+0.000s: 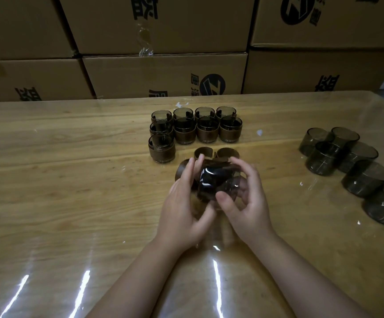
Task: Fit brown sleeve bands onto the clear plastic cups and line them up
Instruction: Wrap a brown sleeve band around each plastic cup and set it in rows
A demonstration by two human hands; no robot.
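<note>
Both hands hold one smoky clear cup (218, 182), tipped on its side above the table centre. My left hand (186, 203) grips its left side, where a brown sleeve band (220, 163) sits at the cup's far edge. My right hand (246, 200) wraps the right side, thumb on the cup wall. Loose brown bands (227, 152) lie just beyond the hands. Several banded cups (207, 129) stand in rows farther back, one (162, 148) at the row's near left. Several bare cups (347, 159) cluster at the right.
The wooden table (71, 180) is covered by a glossy transparent sheet with glare streaks near the front. Stacked cardboard boxes (163, 72) form a wall behind the table's far edge.
</note>
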